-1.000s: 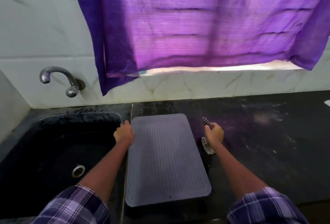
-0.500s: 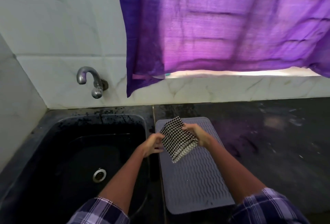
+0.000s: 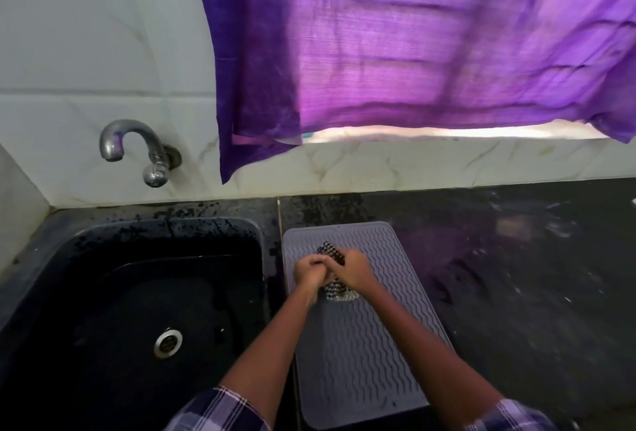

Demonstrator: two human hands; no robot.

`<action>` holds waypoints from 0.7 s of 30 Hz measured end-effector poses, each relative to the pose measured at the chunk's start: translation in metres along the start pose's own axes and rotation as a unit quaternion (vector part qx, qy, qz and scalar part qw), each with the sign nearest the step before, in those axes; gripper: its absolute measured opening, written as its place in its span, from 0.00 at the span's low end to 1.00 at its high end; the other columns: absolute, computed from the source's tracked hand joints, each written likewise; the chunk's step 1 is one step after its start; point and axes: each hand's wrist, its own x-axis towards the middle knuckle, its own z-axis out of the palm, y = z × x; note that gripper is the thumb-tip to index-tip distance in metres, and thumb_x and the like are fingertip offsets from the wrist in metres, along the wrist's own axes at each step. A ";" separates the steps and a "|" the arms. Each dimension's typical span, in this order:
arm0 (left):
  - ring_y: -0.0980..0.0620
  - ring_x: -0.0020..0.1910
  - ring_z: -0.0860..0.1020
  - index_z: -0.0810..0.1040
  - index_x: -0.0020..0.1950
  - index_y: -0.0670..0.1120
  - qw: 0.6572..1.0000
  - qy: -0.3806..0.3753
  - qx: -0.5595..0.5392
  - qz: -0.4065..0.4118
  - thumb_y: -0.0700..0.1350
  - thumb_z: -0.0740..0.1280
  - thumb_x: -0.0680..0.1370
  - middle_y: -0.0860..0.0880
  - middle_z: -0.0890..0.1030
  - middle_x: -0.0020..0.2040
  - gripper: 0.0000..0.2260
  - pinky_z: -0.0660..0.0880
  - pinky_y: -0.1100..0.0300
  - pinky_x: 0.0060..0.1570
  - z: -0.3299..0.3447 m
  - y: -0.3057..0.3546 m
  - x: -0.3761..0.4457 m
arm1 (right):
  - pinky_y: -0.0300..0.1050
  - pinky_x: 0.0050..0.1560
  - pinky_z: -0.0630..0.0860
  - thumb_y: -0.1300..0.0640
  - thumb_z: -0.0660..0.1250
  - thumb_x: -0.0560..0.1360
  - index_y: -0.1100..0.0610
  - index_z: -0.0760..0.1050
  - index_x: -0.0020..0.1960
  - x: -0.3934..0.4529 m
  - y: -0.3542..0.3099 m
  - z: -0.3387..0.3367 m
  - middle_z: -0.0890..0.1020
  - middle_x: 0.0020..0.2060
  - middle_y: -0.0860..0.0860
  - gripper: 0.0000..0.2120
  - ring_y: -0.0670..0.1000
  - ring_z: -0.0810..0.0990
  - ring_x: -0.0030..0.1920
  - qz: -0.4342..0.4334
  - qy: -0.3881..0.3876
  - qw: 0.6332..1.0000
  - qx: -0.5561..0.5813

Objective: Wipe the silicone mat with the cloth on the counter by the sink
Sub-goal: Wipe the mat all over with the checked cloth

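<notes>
A grey silicone mat (image 3: pixel 378 355) with a wavy ribbed surface lies on the dark counter just right of the sink. A black-and-white checked cloth (image 3: pixel 332 253) is bunched up over the far half of the mat. My left hand (image 3: pixel 309 271) and my right hand (image 3: pixel 354 270) are pressed together over the mat, both closed on the cloth. Only small parts of the cloth show, above and below my hands.
A black sink (image 3: pixel 137 310) with a metal drain (image 3: pixel 168 343) lies to the left, a metal tap (image 3: pixel 137 148) on the white tiled wall above it. A purple curtain (image 3: pixel 413 52) hangs over the window. The dark counter (image 3: pixel 533 276) stretches right, smeared and wet.
My right hand lifted the cloth from the counter right of the mat and brought it over the mat. My left hand left the mat's corner and joined it; the spread cloth is now bunched between both.
</notes>
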 end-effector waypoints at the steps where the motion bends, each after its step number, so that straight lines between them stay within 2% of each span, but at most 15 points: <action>1: 0.47 0.44 0.81 0.81 0.50 0.39 0.999 -0.012 0.030 0.000 0.33 0.58 0.81 0.43 0.80 0.48 0.11 0.81 0.57 0.40 0.004 0.001 0.003 | 0.44 0.42 0.72 0.48 0.63 0.77 0.64 0.77 0.55 0.002 0.001 0.002 0.83 0.48 0.60 0.19 0.57 0.81 0.49 0.001 -0.030 0.999 -0.015; 2: 0.45 0.48 0.81 0.81 0.54 0.39 0.997 -0.032 0.065 -0.005 0.33 0.55 0.81 0.42 0.80 0.50 0.14 0.80 0.55 0.42 0.004 0.003 0.005 | 0.46 0.46 0.75 0.47 0.63 0.77 0.63 0.77 0.57 0.005 0.003 0.004 0.83 0.51 0.60 0.20 0.58 0.81 0.51 0.003 -0.043 0.999 -0.028; 3: 0.45 0.46 0.81 0.81 0.54 0.40 0.992 -0.055 0.117 -0.007 0.34 0.55 0.82 0.42 0.80 0.51 0.15 0.79 0.55 0.41 -0.001 0.005 0.006 | 0.47 0.51 0.76 0.46 0.64 0.76 0.61 0.76 0.59 0.005 0.006 0.007 0.82 0.53 0.59 0.20 0.57 0.80 0.54 0.007 -0.046 0.998 -0.047; 5: 0.45 0.44 0.82 0.83 0.50 0.42 0.960 -0.070 0.271 0.018 0.37 0.60 0.80 0.42 0.82 0.51 0.12 0.78 0.57 0.41 -0.018 0.010 0.011 | 0.48 0.57 0.74 0.47 0.66 0.74 0.57 0.73 0.64 0.005 0.009 0.015 0.80 0.59 0.56 0.22 0.56 0.78 0.60 0.008 -0.034 0.995 -0.096; 7: 0.44 0.53 0.82 0.85 0.51 0.44 0.901 0.004 0.428 0.071 0.40 0.64 0.78 0.44 0.83 0.55 0.10 0.79 0.55 0.51 -0.043 0.016 0.020 | 0.47 0.60 0.74 0.52 0.65 0.75 0.55 0.73 0.65 0.009 0.008 0.025 0.79 0.61 0.55 0.19 0.55 0.76 0.62 -0.014 -0.020 0.991 -0.134; 9: 0.45 0.58 0.80 0.83 0.55 0.47 0.854 0.075 0.503 0.106 0.39 0.63 0.77 0.46 0.82 0.58 0.12 0.77 0.55 0.56 -0.070 0.024 0.028 | 0.47 0.59 0.75 0.56 0.62 0.76 0.55 0.75 0.63 0.020 0.000 0.030 0.80 0.60 0.56 0.16 0.56 0.77 0.61 -0.044 -0.001 0.989 -0.143; 10: 0.45 0.60 0.79 0.82 0.58 0.48 0.835 0.075 0.531 0.123 0.39 0.63 0.77 0.46 0.81 0.60 0.13 0.76 0.55 0.57 -0.082 0.029 0.034 | 0.48 0.59 0.75 0.57 0.61 0.77 0.55 0.76 0.63 0.027 -0.005 0.029 0.80 0.60 0.56 0.16 0.56 0.77 0.60 -0.055 0.011 0.989 -0.140; 12: 0.46 0.66 0.74 0.76 0.65 0.48 0.794 0.029 0.590 0.144 0.41 0.67 0.76 0.45 0.78 0.64 0.17 0.73 0.54 0.62 -0.097 0.036 0.049 | 0.48 0.60 0.74 0.58 0.61 0.77 0.55 0.74 0.65 0.047 -0.013 0.026 0.78 0.61 0.56 0.17 0.56 0.75 0.62 -0.079 0.031 0.987 -0.140; 15: 0.44 0.73 0.63 0.60 0.77 0.48 0.731 -0.028 0.665 0.152 0.49 0.71 0.74 0.45 0.68 0.73 0.34 0.65 0.47 0.69 -0.098 0.046 0.070 | 0.50 0.60 0.69 0.60 0.60 0.77 0.55 0.71 0.67 0.080 -0.030 0.026 0.76 0.61 0.56 0.18 0.57 0.72 0.63 -0.122 0.030 0.976 -0.177; 18: 0.43 0.76 0.57 0.42 0.80 0.48 0.716 -0.060 0.680 0.144 0.51 0.74 0.72 0.43 0.63 0.75 0.49 0.59 0.43 0.71 -0.086 0.047 0.087 | 0.52 0.61 0.67 0.62 0.57 0.78 0.56 0.69 0.67 0.100 -0.041 0.045 0.73 0.63 0.58 0.18 0.58 0.70 0.64 -0.142 -0.016 0.958 -0.249; 21: 0.43 0.76 0.56 0.38 0.79 0.47 0.711 -0.079 0.684 0.139 0.53 0.76 0.69 0.40 0.62 0.75 0.55 0.55 0.40 0.71 -0.079 0.042 0.101 | 0.53 0.63 0.66 0.61 0.57 0.78 0.56 0.66 0.67 0.104 -0.037 0.064 0.73 0.63 0.57 0.17 0.58 0.70 0.65 -0.120 -0.045 0.952 -0.277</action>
